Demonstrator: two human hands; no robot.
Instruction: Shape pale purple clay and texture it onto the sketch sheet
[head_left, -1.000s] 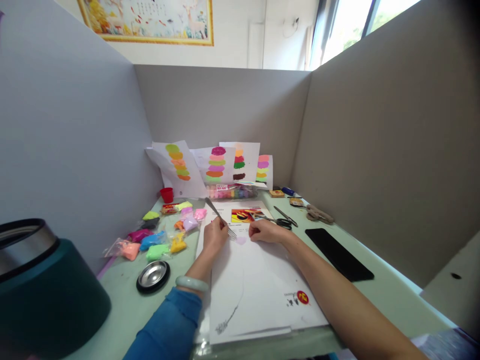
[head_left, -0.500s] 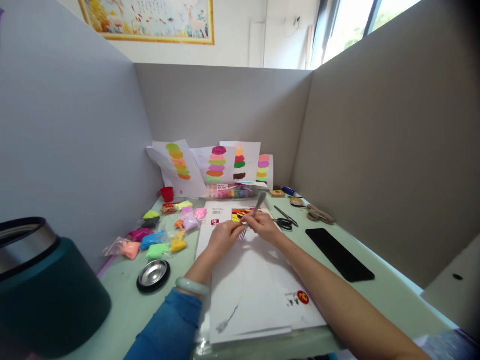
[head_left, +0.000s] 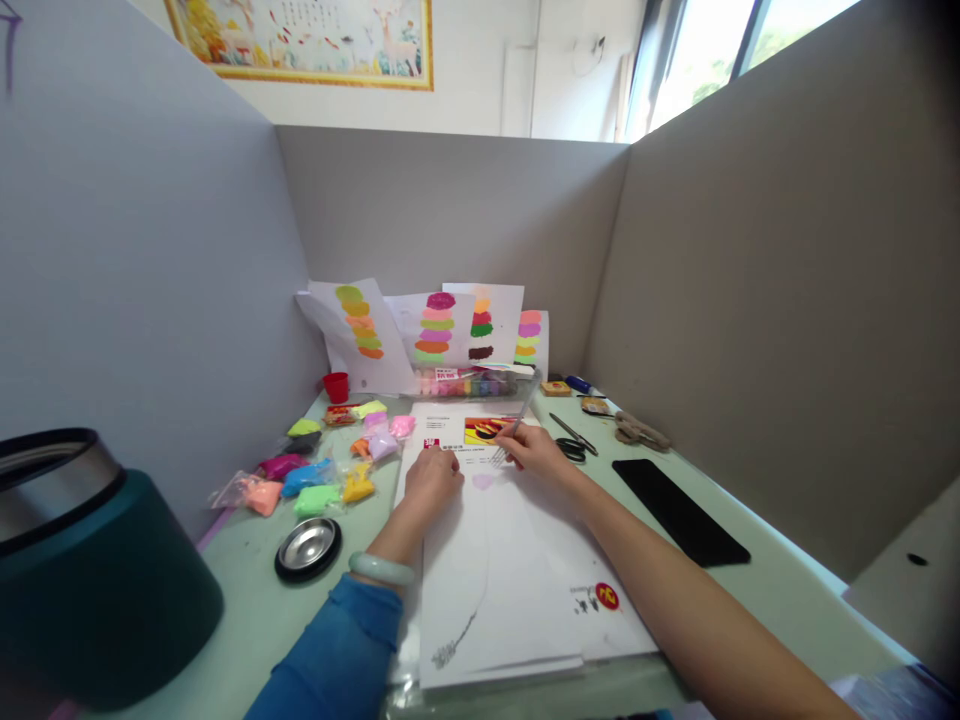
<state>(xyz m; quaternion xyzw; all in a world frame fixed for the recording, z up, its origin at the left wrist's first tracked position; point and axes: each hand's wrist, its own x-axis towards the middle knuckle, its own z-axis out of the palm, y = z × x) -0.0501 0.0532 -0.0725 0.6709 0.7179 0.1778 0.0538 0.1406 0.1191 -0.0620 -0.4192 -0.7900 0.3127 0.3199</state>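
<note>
My right hand [head_left: 537,450] grips a metal fork [head_left: 529,400], tines pointing down at the paper and handle tilted up. Just below the tines, a small pale lilac patch [head_left: 483,482], apparently flat modelling clay, lies on the white sheet [head_left: 517,580]. My left hand [head_left: 433,485] rests on the sheet to the left of that patch, its fingers loosely bent and holding nothing that I can see. A thin curved line and a dark scribble [head_left: 454,642] mark the paper's lower left.
On the left are several bags of coloured clay [head_left: 316,500], a round lid [head_left: 308,549], a red cup [head_left: 336,386] and a large teal flask [head_left: 97,590]. Scissors [head_left: 571,449], tweezers [head_left: 574,433] and a black slab [head_left: 679,512] lie right. Colour-swatch sheets [head_left: 431,328] stand behind.
My left hand has let go of the fork and moved left, down onto the paper. The fork stays in my right hand, and the lilac patch now shows.
</note>
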